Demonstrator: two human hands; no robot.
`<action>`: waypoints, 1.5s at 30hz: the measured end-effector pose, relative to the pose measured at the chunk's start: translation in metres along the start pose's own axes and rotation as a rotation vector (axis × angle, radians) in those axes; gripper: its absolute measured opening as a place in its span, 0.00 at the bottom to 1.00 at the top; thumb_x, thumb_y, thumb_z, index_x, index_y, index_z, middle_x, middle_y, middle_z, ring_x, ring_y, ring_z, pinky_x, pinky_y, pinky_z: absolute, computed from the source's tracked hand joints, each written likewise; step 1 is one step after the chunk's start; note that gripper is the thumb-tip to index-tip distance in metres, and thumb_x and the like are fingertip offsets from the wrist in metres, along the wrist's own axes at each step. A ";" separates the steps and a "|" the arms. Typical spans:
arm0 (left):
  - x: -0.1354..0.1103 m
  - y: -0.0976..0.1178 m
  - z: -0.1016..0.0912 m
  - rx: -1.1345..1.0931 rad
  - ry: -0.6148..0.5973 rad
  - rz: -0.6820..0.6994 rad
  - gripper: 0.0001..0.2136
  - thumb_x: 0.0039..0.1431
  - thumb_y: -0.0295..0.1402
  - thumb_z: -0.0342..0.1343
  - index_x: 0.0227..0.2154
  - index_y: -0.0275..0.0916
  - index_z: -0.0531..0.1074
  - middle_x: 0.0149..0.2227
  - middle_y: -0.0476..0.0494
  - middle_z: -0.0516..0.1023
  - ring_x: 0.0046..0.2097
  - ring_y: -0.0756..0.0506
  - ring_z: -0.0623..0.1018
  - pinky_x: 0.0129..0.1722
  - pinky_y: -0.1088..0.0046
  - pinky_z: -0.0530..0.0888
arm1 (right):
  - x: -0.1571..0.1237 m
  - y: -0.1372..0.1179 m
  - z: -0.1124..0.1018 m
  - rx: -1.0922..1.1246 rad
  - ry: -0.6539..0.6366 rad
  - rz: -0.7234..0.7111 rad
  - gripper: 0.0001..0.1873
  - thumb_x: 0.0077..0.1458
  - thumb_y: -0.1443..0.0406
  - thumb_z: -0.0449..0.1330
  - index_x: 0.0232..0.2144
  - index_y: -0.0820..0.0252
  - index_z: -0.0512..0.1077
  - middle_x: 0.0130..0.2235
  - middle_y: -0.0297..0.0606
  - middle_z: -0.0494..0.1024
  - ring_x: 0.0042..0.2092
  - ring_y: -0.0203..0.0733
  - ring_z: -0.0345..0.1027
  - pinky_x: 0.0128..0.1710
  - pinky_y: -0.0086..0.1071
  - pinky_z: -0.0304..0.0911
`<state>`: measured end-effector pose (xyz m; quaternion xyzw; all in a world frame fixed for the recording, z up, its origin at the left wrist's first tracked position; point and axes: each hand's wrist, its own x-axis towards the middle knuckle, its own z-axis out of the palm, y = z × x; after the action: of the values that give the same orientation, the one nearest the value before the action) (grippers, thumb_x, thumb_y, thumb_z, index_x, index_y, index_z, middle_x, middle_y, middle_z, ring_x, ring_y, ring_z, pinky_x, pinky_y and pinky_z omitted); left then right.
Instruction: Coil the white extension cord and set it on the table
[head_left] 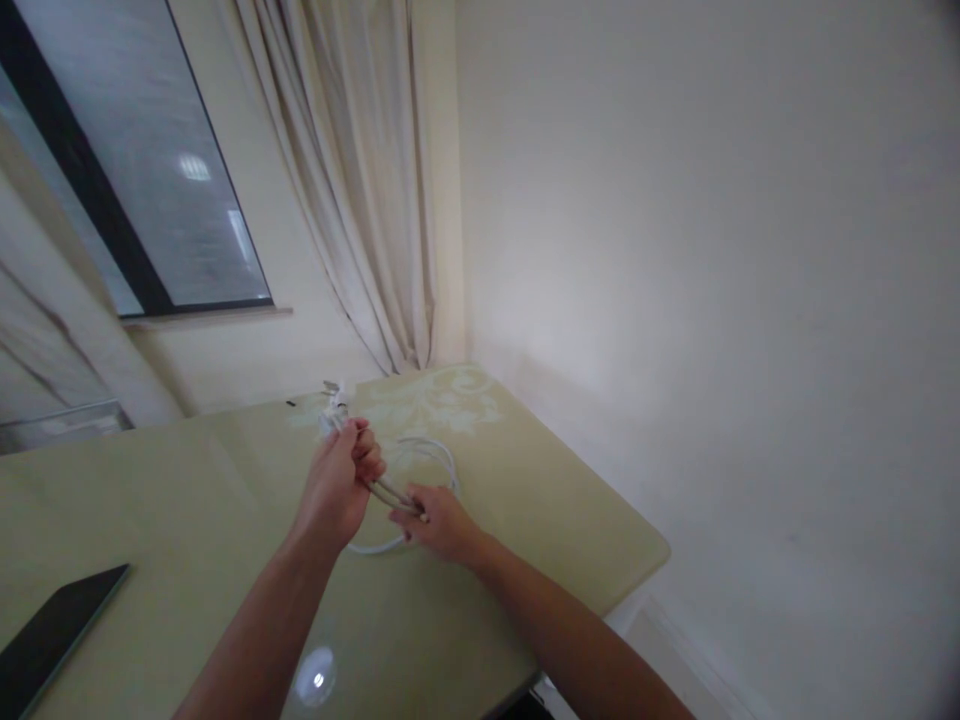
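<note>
Both hands are closed on a pale cable (388, 492), which runs in doubled strands between them above the table. My left hand (349, 470) is wrapped round it in a fist. Lower and to the right, my right hand (435, 520) grips the strands between thumb and fingers. Behind my right hand, a loop of white cable (450, 465) curves over the tabletop, and part of it passes beneath the hands. A small whitish item (334, 405) shows just beyond my left fist; its kind is unclear.
The greenish table (570, 520) has a rounded corner at the right, near the wall (712, 300). A dark flat panel (60, 630) lies at the left front. Curtains (360, 180) and a window (165, 150) are behind the table. A tiny black piece (291, 403) lies near the back edge.
</note>
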<state>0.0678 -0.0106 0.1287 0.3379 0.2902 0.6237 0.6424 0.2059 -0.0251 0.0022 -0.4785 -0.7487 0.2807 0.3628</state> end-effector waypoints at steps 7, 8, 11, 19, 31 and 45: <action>-0.024 0.082 -0.001 0.091 -0.064 0.214 0.08 0.64 0.32 0.57 0.29 0.40 0.67 0.21 0.59 0.47 0.19 0.54 0.44 0.14 0.79 0.53 | 0.011 0.004 -0.034 -0.527 0.193 0.037 0.06 0.64 0.68 0.58 0.43 0.57 0.73 0.35 0.39 0.83 0.37 0.42 0.75 0.46 0.34 0.58; -0.025 0.091 -0.005 0.114 -0.048 0.247 0.08 0.65 0.33 0.56 0.29 0.40 0.67 0.21 0.59 0.47 0.20 0.53 0.44 0.14 0.79 0.53 | 0.012 0.005 -0.044 -0.577 0.199 0.040 0.06 0.66 0.66 0.56 0.42 0.57 0.73 0.35 0.39 0.83 0.37 0.42 0.75 0.47 0.34 0.58; -0.022 0.107 -0.019 0.153 0.022 0.279 0.09 0.66 0.33 0.54 0.28 0.41 0.66 0.20 0.58 0.46 0.20 0.52 0.41 0.13 0.79 0.53 | 0.015 0.006 -0.074 -0.725 0.206 -0.038 0.07 0.68 0.65 0.55 0.43 0.58 0.74 0.37 0.42 0.83 0.40 0.43 0.75 0.51 0.37 0.56; -0.009 0.093 -0.057 0.127 0.147 0.253 0.12 0.65 0.33 0.53 0.25 0.41 0.64 0.18 0.58 0.48 0.18 0.53 0.43 0.13 0.79 0.52 | 0.013 0.009 -0.133 -0.974 0.282 -0.278 0.14 0.66 0.67 0.56 0.52 0.60 0.72 0.54 0.49 0.75 0.57 0.52 0.65 0.58 0.45 0.57; 0.019 0.042 -0.119 0.014 0.203 0.122 0.08 0.61 0.31 0.58 0.27 0.40 0.67 0.15 0.61 0.51 0.15 0.55 0.49 0.12 0.81 0.54 | -0.005 0.038 -0.171 -0.890 0.324 0.079 0.19 0.67 0.71 0.51 0.56 0.57 0.72 0.48 0.44 0.81 0.49 0.46 0.73 0.50 0.35 0.65; 0.028 0.003 -0.158 0.096 0.405 0.180 0.09 0.64 0.30 0.53 0.27 0.40 0.65 0.14 0.64 0.52 0.12 0.57 0.50 0.12 0.82 0.50 | 0.017 0.017 -0.199 -1.112 0.281 0.493 0.25 0.73 0.53 0.41 0.49 0.57 0.75 0.42 0.51 0.82 0.44 0.56 0.78 0.40 0.41 0.67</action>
<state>-0.0581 0.0290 0.0371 0.2604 0.4113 0.7192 0.4957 0.3712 0.0120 0.1089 -0.7869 -0.5955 -0.1413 0.0791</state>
